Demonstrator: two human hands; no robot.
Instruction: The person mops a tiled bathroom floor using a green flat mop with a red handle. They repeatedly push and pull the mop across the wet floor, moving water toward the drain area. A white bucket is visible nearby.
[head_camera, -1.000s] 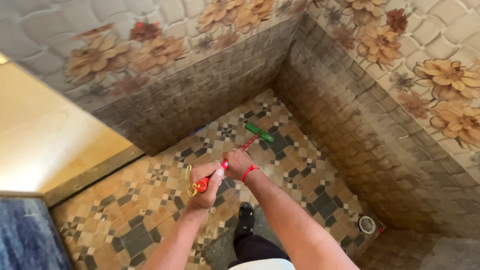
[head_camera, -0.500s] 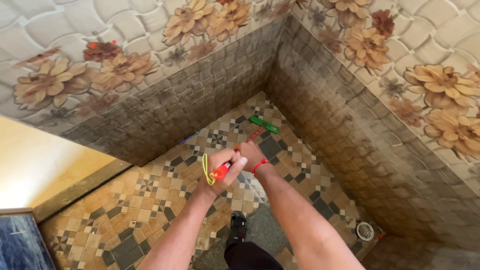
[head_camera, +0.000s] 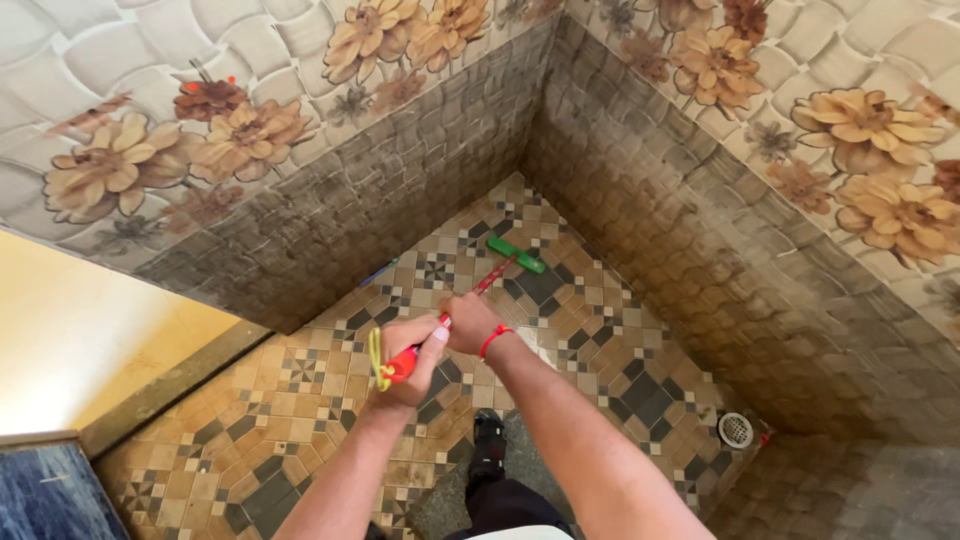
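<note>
Long-handled floor brush (head_camera: 470, 300): green head on patterned floor tiles (head_camera: 300, 400) at 1 o'clock from hands, long axis 7-to-1. Right hand (head_camera: 470, 325) nearer head, left hand (head_camera: 410, 355) at red handle end; both grips clenched on handle.

Floor (head_camera: 300, 400): patterned tiles in tan, brown and dark grey, filling centre and lower left of frame. Green brush head (head_camera: 516, 253) resting on tiles at upper centre, near wall corner. Round metal drain cover (head_camera: 736, 429) set in floor at lower right.
</note>
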